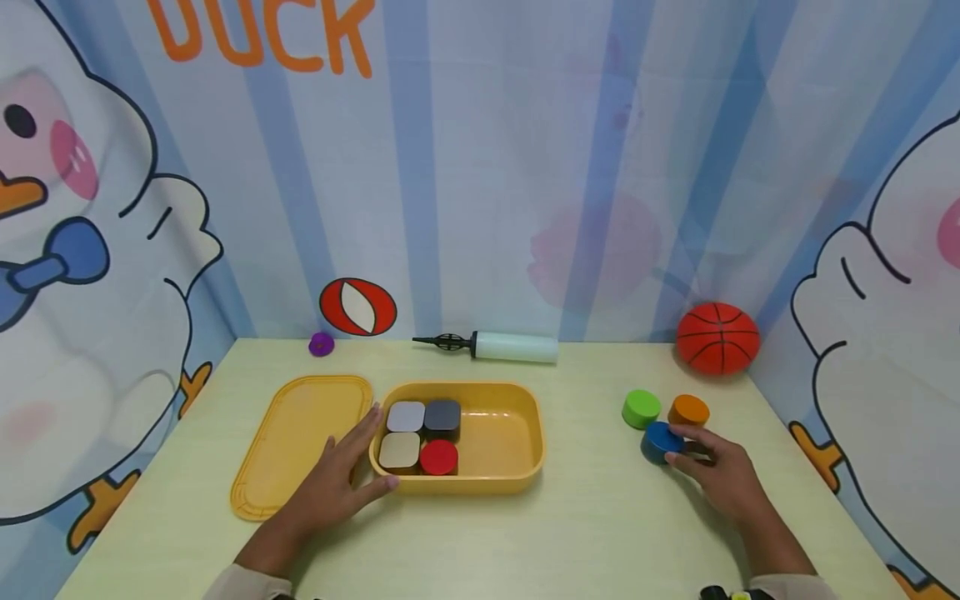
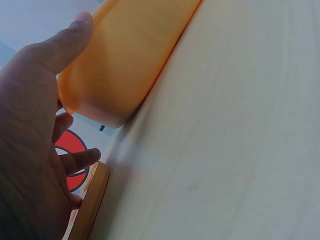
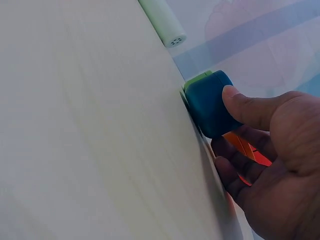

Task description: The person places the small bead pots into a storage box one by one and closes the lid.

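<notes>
Tray [image 1: 498, 429]: yellow, on the desk [image 1: 585, 525], four blocks in its left part; light grey block [image 1: 407, 413] and dark grey block [image 1: 442, 414] behind, cream block [image 1: 400, 450] and red block [image 1: 439, 456] in front.
Left hand [image 1: 337, 479]: fingers apart at the tray's left end, thumb touching its near rim.
Right hand [image 1: 718, 473]: thumb and fingers pinching the blue block.
Blue block [image 1: 657, 444]: well right of the tray, just in front of the green block [image 1: 641, 408] and orange block [image 1: 689, 409]; whether it touches the desk, cannot tell.
Lid [image 1: 300, 442]: yellow, flat, left of the tray.
Basketball [image 1: 717, 339]: orange-red, back right corner.
Hand pump [image 1: 517, 347]: lying along the back edge, black nozzle pointing left.
Backdrop [image 1: 480, 167]: blue stripes, printed ducks, orange lettering "DUCK".
</notes>
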The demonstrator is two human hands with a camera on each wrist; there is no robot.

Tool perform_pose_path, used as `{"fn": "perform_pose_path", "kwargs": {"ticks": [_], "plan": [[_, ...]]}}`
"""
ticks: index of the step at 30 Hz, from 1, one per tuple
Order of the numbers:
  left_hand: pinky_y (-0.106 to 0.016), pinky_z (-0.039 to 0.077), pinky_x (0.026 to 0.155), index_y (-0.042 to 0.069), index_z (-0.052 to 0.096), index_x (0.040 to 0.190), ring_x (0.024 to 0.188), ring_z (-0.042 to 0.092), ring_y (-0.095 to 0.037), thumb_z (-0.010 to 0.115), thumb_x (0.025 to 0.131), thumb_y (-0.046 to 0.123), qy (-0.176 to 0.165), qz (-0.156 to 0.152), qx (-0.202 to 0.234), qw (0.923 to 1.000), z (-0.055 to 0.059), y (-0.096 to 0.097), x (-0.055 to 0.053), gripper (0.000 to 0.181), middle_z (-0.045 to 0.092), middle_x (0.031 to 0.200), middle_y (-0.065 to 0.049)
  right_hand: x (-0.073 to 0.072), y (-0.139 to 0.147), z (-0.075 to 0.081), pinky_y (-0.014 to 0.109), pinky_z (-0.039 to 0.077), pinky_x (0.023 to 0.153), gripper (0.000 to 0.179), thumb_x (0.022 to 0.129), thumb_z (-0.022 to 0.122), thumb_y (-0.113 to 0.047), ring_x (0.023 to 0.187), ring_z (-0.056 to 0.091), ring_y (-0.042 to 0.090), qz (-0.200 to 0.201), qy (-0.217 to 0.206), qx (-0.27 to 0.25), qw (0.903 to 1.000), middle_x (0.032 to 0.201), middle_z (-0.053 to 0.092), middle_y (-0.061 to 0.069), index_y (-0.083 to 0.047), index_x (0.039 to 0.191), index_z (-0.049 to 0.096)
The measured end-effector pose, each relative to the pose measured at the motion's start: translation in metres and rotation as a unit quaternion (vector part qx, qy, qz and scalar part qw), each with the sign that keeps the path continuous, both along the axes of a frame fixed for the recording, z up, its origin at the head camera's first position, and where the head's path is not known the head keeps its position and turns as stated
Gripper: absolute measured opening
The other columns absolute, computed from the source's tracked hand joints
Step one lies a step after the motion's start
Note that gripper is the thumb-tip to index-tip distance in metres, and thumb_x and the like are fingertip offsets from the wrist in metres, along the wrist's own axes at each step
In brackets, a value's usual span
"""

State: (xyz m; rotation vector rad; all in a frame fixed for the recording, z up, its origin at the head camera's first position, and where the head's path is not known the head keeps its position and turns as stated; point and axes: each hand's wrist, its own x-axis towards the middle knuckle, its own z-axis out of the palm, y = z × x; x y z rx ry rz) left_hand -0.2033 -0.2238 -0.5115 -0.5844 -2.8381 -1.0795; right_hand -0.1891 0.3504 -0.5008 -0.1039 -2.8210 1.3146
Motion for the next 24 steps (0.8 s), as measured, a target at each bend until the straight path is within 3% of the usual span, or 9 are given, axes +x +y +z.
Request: {"fn": "perform_pose_path", "kwargs": {"ticks": [6, 9, 13, 16, 21, 24], "plan": [[-0.088, 0.007, 0.125, 0.025, 0.024, 0.176, 0.168, 0.027, -0.043, 0.076, 0.098, 0.058, -0.005, 0.003, -0.005, 1.0000, 0.001, 0.001, 0.001, 0.100, 0.022, 0.184, -0.003, 0.001, -0.001, 0.003, 0.058, 0.056, 0.114, 0.054, 0.107, 0.074, -0.025, 0.138, 0.060, 0.043, -0.001, 0.002, -0.014, 0.9999, 0.164, 0.052, 0.025, -0.008, 0.156, 0.060], [-0.088, 0.007, 0.125, 0.024, 0.024, 0.176, 0.168, 0.027, -0.043, 0.076, 0.098, 0.058, -0.006, 0.001, -0.002, 1.0000, 0.001, 0.001, 0.001, 0.100, 0.022, 0.184, -0.003, 0.003, -0.004, 0.009, 0.037, 0.061, 0.108, 0.055, 0.106, 0.076, -0.030, 0.130, 0.064, 0.031, -0.007, 0.008, -0.015, 0.9998, 0.160, 0.058, 0.023, -0.010, 0.155, 0.062], [-0.088, 0.008, 0.125, 0.023, 0.025, 0.176, 0.168, 0.028, -0.043, 0.077, 0.098, 0.057, -0.001, 0.001, -0.002, 1.0000, 0.000, 0.001, 0.002, 0.100, 0.023, 0.184, -0.003, 0.003, -0.014, 0.019, 0.008, 0.052, 0.090, 0.054, 0.104, 0.078, -0.030, 0.115, 0.063, -0.001, 0.000, 0.045, -0.020, 0.9988, 0.152, 0.066, 0.020, -0.010, 0.152, 0.065], [-0.088, 0.009, 0.124, 0.023, 0.025, 0.176, 0.168, 0.028, -0.043, 0.077, 0.097, 0.057, 0.003, 0.005, -0.008, 1.0000, 0.000, 0.000, 0.002, 0.100, 0.024, 0.184, -0.004, -0.002, -0.023, 0.024, 0.008, 0.053, 0.090, 0.050, 0.103, 0.079, -0.026, 0.109, 0.059, -0.013, 0.020, 0.078, -0.027, 0.9964, 0.149, 0.067, 0.020, -0.009, 0.149, 0.067], [-0.089, 0.010, 0.124, 0.023, 0.025, 0.176, 0.168, 0.028, -0.043, 0.077, 0.098, 0.057, 0.006, 0.003, -0.008, 0.9999, 0.000, 0.000, 0.001, 0.100, 0.024, 0.184, -0.004, -0.011, -0.039, 0.033, 0.009, 0.054, 0.091, 0.047, 0.102, 0.080, -0.022, 0.111, 0.059, -0.013, 0.038, 0.102, -0.026, 0.9937, 0.150, 0.067, 0.019, -0.010, 0.147, 0.070], [-0.089, 0.010, 0.123, 0.022, 0.025, 0.176, 0.168, 0.028, -0.043, 0.078, 0.098, 0.056, 0.007, 0.001, -0.005, 1.0000, 0.000, 0.000, 0.000, 0.100, 0.024, 0.184, -0.005, -0.015, -0.051, 0.038, 0.011, 0.055, 0.091, 0.046, 0.102, 0.079, -0.020, 0.115, 0.064, -0.002, 0.049, 0.107, -0.035, 0.9924, 0.151, 0.067, 0.019, -0.009, 0.146, 0.070]]}}
